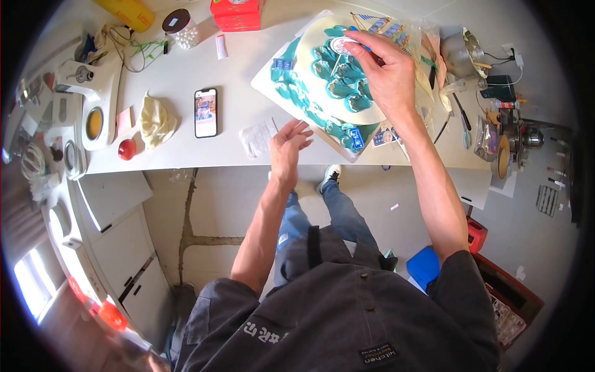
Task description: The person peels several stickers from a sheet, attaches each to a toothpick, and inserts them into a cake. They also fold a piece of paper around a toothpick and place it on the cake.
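A white cake with teal piped waves (313, 80) stands on a white square board (265, 82) on the table. Over its top, my right hand (387, 71) pinches a small round white tag (340, 45) on a thin stick. My left hand (290, 149) is at the table's front edge, left of the board, with its fingers apart and nothing in them. Close to it lies a clear plastic wrapper (257, 137). Small blue signs (283, 64) stand in the teal cream, and a ship decoration with striped sails (379, 26) is at the back of the cake.
Left of the board lie a phone (206, 113), a cream-coloured cloth (157, 121) and a red round object (127, 149). Farther back are a lidded jar (181, 28) and a red box (236, 15). A metal bowl (460, 54) and tools crowd the right side.
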Available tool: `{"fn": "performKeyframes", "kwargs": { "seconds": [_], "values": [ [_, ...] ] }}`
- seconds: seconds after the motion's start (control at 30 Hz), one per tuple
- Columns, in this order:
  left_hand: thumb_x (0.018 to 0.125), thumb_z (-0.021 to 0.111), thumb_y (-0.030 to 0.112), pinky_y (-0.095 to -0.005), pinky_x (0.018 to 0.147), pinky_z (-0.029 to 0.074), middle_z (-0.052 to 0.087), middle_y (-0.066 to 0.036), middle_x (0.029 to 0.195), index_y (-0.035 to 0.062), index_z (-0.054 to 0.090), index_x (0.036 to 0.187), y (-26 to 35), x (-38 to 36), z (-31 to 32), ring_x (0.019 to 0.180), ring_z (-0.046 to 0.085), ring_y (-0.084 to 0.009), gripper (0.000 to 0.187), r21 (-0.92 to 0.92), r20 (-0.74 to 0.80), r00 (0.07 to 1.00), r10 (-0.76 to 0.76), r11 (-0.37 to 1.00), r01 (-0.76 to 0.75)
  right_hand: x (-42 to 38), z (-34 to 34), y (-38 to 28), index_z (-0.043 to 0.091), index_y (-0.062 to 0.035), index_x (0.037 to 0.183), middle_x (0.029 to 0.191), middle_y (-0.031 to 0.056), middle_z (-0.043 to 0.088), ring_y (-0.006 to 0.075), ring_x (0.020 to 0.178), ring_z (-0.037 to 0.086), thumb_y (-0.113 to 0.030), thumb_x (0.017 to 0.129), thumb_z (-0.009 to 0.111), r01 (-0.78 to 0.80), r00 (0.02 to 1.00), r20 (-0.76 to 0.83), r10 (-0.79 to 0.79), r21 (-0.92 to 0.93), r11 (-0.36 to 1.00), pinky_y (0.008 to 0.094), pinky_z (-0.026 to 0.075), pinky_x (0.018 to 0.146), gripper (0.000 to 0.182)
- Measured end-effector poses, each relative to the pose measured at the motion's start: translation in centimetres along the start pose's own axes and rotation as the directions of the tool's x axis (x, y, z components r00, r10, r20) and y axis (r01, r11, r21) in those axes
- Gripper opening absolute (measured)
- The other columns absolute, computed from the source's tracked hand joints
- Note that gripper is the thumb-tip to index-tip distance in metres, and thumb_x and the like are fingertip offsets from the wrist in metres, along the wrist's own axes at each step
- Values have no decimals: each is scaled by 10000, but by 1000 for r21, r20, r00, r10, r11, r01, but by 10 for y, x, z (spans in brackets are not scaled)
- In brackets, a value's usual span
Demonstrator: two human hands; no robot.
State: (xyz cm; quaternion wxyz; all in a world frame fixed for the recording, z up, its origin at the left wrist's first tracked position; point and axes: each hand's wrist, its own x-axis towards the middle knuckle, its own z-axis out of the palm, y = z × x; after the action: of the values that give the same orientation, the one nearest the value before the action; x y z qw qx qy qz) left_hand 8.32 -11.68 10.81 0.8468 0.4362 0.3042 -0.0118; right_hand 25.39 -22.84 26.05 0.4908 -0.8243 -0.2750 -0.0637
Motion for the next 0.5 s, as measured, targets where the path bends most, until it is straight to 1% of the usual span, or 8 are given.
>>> {"fn": "performKeyframes", "kwargs": {
  "seconds": [0.1,0.2,0.3,0.4,0.5],
  "values": [
    [875,535,25,-393,1005,523,599,-251,1383,-156,442,1434,-3,0,0,1194,641,-324,595,-11,1,1000,-2,1000,2,-4,6,6,771,-50,1086,942,79,753,135,736,655,-99,928,747,30,999,-39,-30,-3,1000,266,521,674,167],
    [881,533,37,-396,1014,517,584,-258,1401,-160,428,1441,-4,-1,0,1211,631,-327,602,-24,18,1000,0,1000,0,-10,7,4,772,-54,1092,958,90,756,142,749,672,-106,923,755,-67,998,15,67,-31,997,271,527,675,177],
    [889,529,49,-399,1024,510,572,-262,1416,-162,412,1450,-6,-4,0,1232,617,-327,611,-26,33,999,8,1000,-7,-20,10,7,771,-54,1098,964,92,758,141,737,661,-116,924,757,-121,993,13,121,-35,992,270,517,657,185],
    [894,527,60,-399,1030,506,566,-265,1423,-162,402,1454,-5,-7,3,1245,608,-326,614,-17,46,999,12,1000,-11,-30,14,20,774,-70,1141,911,13,726,49,706,553,-114,952,741,-137,990,26,137,-21,990,214,444,621,198],
    [896,531,69,-399,1033,503,564,-267,1422,-161,405,1448,-8,-7,3,1247,605,-326,611,-18,49,999,11,1000,-10,-33,14,21,778,-83,1140,910,14,728,50,696,551,-121,949,745,-151,987,43,154,-58,987,218,435,602,197]
  ]
}}
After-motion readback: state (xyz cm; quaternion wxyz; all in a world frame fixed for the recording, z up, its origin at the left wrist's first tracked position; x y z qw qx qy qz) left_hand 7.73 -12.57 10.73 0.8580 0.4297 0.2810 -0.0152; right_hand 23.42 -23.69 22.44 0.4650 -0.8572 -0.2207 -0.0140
